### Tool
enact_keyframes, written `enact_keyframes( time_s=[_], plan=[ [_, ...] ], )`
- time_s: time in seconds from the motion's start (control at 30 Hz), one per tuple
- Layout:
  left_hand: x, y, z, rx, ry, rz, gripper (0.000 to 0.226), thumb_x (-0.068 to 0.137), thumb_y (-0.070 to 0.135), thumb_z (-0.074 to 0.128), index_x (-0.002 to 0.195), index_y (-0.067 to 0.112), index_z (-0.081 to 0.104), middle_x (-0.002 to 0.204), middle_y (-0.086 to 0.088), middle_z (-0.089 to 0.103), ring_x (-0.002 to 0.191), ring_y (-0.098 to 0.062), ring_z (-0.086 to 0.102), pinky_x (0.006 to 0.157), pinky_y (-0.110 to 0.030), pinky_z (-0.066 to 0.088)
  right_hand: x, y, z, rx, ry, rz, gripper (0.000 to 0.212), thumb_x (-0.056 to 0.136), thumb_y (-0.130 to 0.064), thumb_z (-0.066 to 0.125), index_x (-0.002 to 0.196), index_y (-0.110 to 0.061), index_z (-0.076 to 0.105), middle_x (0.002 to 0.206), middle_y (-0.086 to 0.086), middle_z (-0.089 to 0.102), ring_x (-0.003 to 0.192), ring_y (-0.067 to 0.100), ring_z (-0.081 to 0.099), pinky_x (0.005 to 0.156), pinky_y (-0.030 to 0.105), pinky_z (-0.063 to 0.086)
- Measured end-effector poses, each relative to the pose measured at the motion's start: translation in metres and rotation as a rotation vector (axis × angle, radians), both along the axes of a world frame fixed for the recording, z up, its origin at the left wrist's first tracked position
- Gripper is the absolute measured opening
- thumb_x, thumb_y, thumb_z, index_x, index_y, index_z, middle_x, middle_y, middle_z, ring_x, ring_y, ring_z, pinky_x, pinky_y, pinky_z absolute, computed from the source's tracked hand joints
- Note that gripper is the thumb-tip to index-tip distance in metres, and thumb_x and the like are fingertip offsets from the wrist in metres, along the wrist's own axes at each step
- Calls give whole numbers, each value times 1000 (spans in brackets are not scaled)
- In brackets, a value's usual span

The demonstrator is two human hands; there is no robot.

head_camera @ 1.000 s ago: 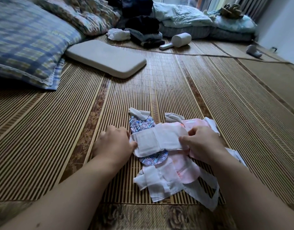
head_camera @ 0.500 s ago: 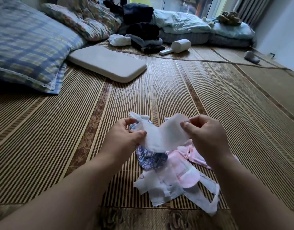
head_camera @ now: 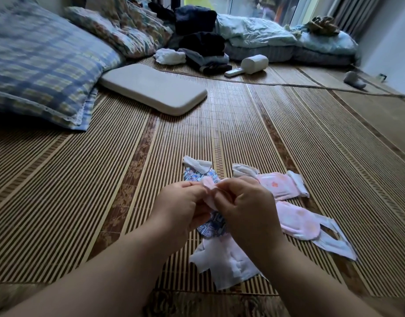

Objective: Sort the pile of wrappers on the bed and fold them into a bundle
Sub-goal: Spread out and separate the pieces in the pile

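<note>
I am watching both hands, left [head_camera: 182,203] and right [head_camera: 243,202], pinching a crumpled pale pink paper wrapper [head_camera: 209,195], its long axis running upright, above the scattered wrapper pile [head_camera: 295,221]; half a second ago it was spread flat and wide.

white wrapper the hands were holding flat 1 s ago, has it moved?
Yes. The white wrapper has come up off the pile and is crumpled small between the left hand and right hand, above the blue patterned wrapper.

Bamboo mat [head_camera: 254,124] underfoot; plaid pillow [head_camera: 41,65] left, flat cushion [head_camera: 151,88] beside; window [head_camera: 254,5] behind, daylight.
</note>
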State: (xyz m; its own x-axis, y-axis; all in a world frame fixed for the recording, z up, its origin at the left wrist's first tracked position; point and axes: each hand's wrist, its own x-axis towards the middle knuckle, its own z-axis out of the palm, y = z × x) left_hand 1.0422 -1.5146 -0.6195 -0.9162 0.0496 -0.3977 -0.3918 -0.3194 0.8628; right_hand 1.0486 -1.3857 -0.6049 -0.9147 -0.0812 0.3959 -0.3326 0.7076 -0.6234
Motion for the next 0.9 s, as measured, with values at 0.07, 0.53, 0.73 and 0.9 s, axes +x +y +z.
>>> enact_keyframes(
  time_s=[0.07,0.53,0.73,0.9],
  plan=[
    [0,-1,1,51,4,-9,19,84,11,55,90,-2,67,74,-14,69,70,-23,67,59,-30,53,1,-1,1,6,-51,49,11,79,-25,69,85,-18,74,80,0,64,69,8,58,66,23,50],
    [-32,-61,-7,-50,-12,563,21,93,1,45,98,16,60,110,-13,63,95,-25,64,68,-31,56,-22,49,14,-16,-235,-52,22,78,-15,61,96,-23,72,89,-5,69,62,-8,56,53,10,38],
    [-29,-88,-21,-189,-123,648,26,91,1,49,114,13,52,115,-14,60,83,-23,63,60,-33,51,-29,70,11,41,-286,-120,18,81,-18,64,97,-20,71,91,-3,70,75,6,63,60,17,43],
    [-14,-91,-11,-394,-190,348,52,94,16,49,141,9,30,113,-11,61,66,-21,70,47,-30,49,-25,57,0,199,-398,10,26,78,-22,71,104,-27,70,102,-1,72,63,-2,57,60,19,45]
  ],
)
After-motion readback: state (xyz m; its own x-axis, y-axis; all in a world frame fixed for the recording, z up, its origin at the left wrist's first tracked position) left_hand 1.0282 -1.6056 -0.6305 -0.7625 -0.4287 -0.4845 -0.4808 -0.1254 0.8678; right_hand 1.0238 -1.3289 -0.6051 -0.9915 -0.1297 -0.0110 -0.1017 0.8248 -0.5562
